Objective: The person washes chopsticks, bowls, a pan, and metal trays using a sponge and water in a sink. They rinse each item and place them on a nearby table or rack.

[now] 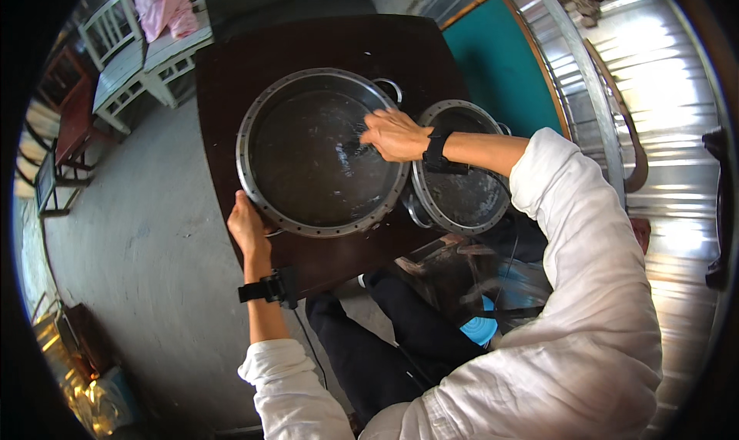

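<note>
A large round metal pot [245, 151] with a dotted rim stands on the dark table, with water in it. My left hand [248, 223] is at the pot's lower left side, by a loop handle; the fingertips are partly hidden, so its grip is unclear. My right hand [395, 135] is over the pot's right part with the fingers curled, above rippled water; whether it holds anything is hidden. A smaller metal pot [424, 194] with a similar rim, also holding liquid, stands just right of the large one, partly under my right wrist.
The dark table [323, 33] has a green board [491, 59] with a wooden edge behind it at right. White chairs [118, 82], one bearing pink cloth [164, 7], stand at upper left. A cable [312, 347] hangs below my left wrist. A blue plastic item [480, 327] lies low beside my legs.
</note>
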Action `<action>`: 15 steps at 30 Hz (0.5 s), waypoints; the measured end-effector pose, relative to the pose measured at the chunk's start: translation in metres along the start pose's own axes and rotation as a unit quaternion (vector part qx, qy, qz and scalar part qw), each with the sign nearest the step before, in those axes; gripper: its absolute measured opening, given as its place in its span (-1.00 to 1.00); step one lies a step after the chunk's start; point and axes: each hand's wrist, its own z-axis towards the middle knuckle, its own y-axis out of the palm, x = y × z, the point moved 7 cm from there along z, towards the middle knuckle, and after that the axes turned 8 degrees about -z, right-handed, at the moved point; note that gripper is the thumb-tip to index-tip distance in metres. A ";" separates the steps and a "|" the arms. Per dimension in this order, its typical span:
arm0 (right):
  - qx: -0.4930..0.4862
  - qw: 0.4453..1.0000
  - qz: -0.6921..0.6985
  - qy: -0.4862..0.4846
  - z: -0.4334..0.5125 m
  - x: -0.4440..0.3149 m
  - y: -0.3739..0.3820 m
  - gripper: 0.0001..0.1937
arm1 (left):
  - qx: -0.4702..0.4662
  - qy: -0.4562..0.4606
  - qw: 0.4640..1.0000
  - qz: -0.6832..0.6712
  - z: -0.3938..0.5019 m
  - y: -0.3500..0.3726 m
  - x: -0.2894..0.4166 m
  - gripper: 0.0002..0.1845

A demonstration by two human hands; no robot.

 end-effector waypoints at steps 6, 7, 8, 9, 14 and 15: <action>0.137 0.990 0.009 0.012 -0.082 0.038 -0.068 -0.82 | 0.058 0.027 0.997 -0.040 -0.015 -0.026 -0.005 -0.50; 0.142 0.989 0.013 0.028 -0.107 0.043 -0.072 -0.81 | 0.081 0.071 0.992 -0.070 -0.029 -0.036 -0.004 -0.49; 0.110 0.991 0.029 0.071 -0.131 0.049 -0.068 -0.81 | 0.048 0.045 0.995 -0.076 -0.047 -0.041 -0.012 -0.49; 0.096 0.989 0.044 0.099 -0.152 0.051 -0.062 -0.82 | 0.018 0.028 0.997 -0.072 -0.066 -0.044 -0.016 -0.49; 0.138 0.988 0.075 -0.011 -0.182 0.003 0.001 -0.83 | -0.105 -0.116 0.985 0.071 -0.166 0.042 -0.115 -0.58; 0.121 0.989 0.067 -0.044 -0.177 -0.006 0.018 -0.92 | -0.131 -0.107 0.983 0.070 -0.172 0.071 -0.126 -0.59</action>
